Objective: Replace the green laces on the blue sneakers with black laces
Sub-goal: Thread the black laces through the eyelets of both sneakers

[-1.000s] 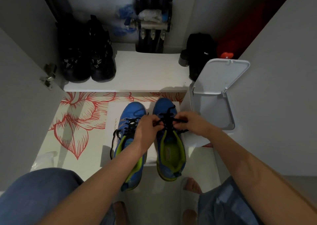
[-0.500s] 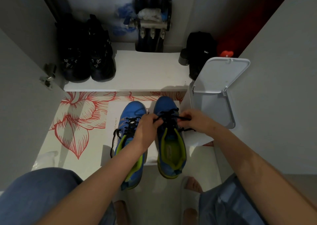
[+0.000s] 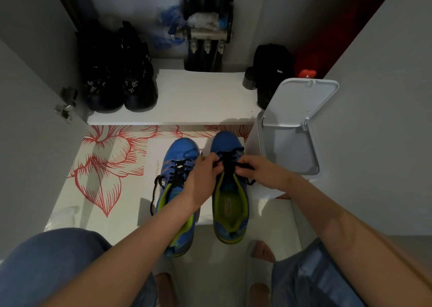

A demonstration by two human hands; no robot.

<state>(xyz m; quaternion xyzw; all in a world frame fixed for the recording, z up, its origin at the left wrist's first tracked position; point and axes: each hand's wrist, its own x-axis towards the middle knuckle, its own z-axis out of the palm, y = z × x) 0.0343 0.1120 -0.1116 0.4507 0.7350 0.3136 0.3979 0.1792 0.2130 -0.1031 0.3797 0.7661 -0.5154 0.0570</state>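
Two blue sneakers with lime-green linings stand side by side on the floor, toes pointing away from me. The left sneaker [image 3: 180,157] carries black laces whose loose ends trail down its left side. The right sneaker [image 3: 230,203] also has a black lace [image 3: 228,160] across its upper eyelets. My left hand [image 3: 203,178] pinches the lace's left end over the tongue. My right hand [image 3: 258,172] grips the right end, which sticks out past my fingers. No green lace is visible.
A white bin [image 3: 292,140] with its lid up stands just right of the sneakers. A pair of black shoes [image 3: 119,77] sits on the white shelf [image 3: 198,101] behind. A black bag [image 3: 272,72] is at the back right. Grey walls close in on both sides.
Both hands have shifted slightly away from me along the right sneaker, still holding the black lace ends. The sneakers have barely moved.
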